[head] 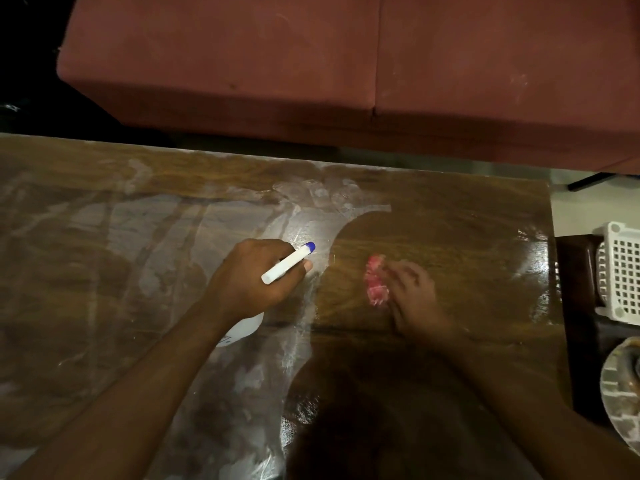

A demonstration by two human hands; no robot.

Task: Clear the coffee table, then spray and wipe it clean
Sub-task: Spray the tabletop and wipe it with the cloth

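Glossy wooden coffee table (450, 216), plastic spray bottle (287, 263).

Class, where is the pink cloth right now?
In the head view, the pink cloth lies right of centre on the coffee table, under the right hand.

Left hand (254, 277) gripping spray bottle (287, 263), right hand (414, 294) pressing pink cloth (375, 280) on table (104, 237)

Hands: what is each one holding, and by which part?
Left hand grips the spray bottle around its neck, below the nozzle. Right hand presses a pink cloth, bunched under its fingers, onto the table.
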